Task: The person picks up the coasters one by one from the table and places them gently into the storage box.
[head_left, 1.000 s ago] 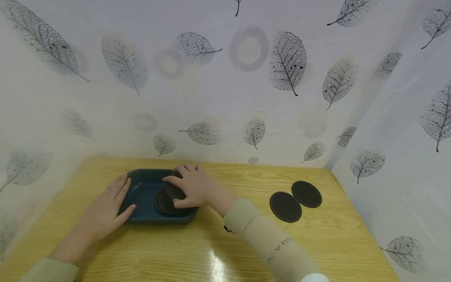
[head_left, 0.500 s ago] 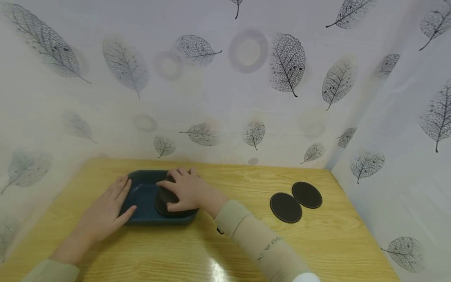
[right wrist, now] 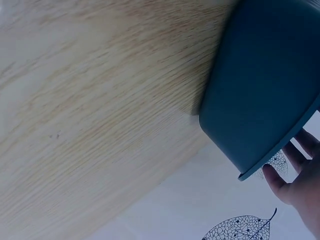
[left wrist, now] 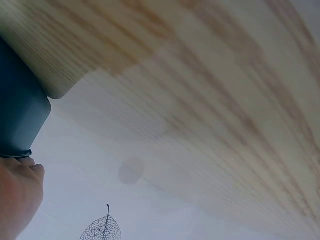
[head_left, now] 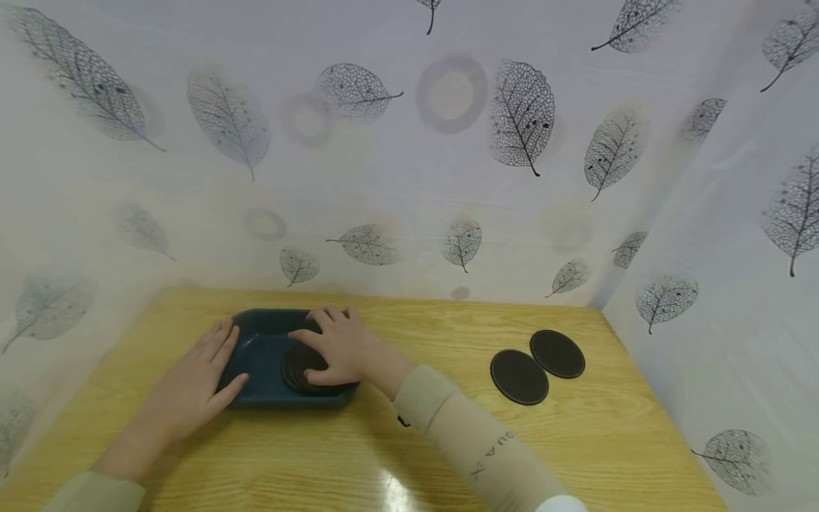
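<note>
A dark blue rectangular tray [head_left: 281, 402] stands at the left of the table in the head view. My left hand [head_left: 190, 380] rests along its left end, fingers straight and thumb over the rim. Inside the tray's right half lies a stack of black round coasters [head_left: 296, 368], partly covered by my right hand [head_left: 345, 348]. That hand's fingers are spread over the stack and the right rim, with no coaster raised between them. The right wrist view shows the tray's outer wall [right wrist: 265, 85] and spread fingertips [right wrist: 272, 177] near the rim. Only part of the left hand [left wrist: 19, 195] enters its wrist view.
Two more black coasters, a nearer one [head_left: 519, 377] and a farther one [head_left: 557, 353], lie flat side by side at the right of the wooden table [head_left: 409, 434]. A leaf-patterned white curtain [head_left: 409, 185] hangs behind and along the right side.
My right hand has moved slightly left and lowered a tilted coaster onto the stack, where it now lies flat, let go. The left hand has stayed at the tray's end.
</note>
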The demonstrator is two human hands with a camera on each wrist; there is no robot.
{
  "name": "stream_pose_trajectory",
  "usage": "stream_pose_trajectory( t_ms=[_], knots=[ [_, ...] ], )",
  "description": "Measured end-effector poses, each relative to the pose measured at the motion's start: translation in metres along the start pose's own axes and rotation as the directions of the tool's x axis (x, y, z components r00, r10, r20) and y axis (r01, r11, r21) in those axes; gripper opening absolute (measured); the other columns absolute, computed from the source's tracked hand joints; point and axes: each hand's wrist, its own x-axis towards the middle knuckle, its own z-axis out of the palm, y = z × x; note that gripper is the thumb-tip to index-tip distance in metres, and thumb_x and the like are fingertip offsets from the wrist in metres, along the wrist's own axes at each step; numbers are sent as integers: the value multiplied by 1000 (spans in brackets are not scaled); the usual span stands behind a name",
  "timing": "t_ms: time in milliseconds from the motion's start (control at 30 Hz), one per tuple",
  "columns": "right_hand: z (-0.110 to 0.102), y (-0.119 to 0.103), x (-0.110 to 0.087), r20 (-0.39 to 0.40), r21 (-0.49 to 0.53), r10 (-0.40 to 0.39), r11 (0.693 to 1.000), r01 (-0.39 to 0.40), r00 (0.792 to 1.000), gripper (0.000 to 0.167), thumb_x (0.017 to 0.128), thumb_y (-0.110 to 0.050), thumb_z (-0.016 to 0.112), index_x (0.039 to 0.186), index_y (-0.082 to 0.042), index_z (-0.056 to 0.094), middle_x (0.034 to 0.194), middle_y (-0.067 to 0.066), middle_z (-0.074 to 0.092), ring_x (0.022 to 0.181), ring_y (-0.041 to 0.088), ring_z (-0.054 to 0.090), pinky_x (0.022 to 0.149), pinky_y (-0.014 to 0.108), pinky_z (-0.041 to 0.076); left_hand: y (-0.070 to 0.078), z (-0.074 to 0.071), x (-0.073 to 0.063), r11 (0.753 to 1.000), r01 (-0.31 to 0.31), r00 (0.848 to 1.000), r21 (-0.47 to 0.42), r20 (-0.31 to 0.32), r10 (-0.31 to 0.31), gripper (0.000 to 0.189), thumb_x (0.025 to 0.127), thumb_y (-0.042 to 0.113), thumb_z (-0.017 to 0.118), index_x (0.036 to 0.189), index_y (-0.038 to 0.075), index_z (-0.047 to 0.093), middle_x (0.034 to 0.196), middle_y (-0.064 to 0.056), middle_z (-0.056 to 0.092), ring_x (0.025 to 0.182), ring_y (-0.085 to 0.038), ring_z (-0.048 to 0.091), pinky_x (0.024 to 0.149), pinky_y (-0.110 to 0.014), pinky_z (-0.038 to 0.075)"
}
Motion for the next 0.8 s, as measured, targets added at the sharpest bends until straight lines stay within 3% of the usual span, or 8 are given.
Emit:
stream_pose_trajectory(
  t_ms=[200, 333, 433, 800],
  knots=[
    [3, 7, -12, -40, 28, -8, 1000, 9, 999, 68, 102, -64, 54, 163, -38, 40, 167, 5, 42, 152, 27, 42, 118, 53, 43, 1, 1, 0, 1000, -8, 1000, -12, -2, 8, 84, 107, 39, 60, 162, -13, 26, 170, -36, 25, 167, -39, 6, 126, -17, -20],
    [5, 13, -21, -52, 46, -4, 999, 7, 999, 67, 103, -62, 54, 163, -37, 41, 166, 6, 41, 151, 27, 41, 119, 54, 42, 0, 2, -1, 1000, -10, 1000, -10, -8, 10, 83, 107, 38, 60, 163, -13, 25, 171, -35, 22, 167, -25, -10, 129, -20, -18],
    [6, 19, -29, -56, 49, -1, 999, 3, 998, 66, 103, -61, 54, 162, -36, 42, 165, 7, 42, 151, 27, 42, 119, 54, 42, -1, 2, -1, 1000, -16, 1000, 3, -10, 16, 83, 107, 39, 60, 162, -13, 26, 172, -35, 21, 166, -19, -14, 131, -23, -16],
    [6, 40, -63, -71, 117, 64, 992, -55, 995, 66, 101, -57, 62, 160, -32, 47, 162, 7, 46, 150, 28, 43, 119, 52, 41, 1, 1, -1, 1000, 3, 1000, -2, 15, -3, 84, 107, 40, 59, 164, -12, 24, 172, -33, 20, 167, -34, -2, 129, -22, -18]
  ],
)
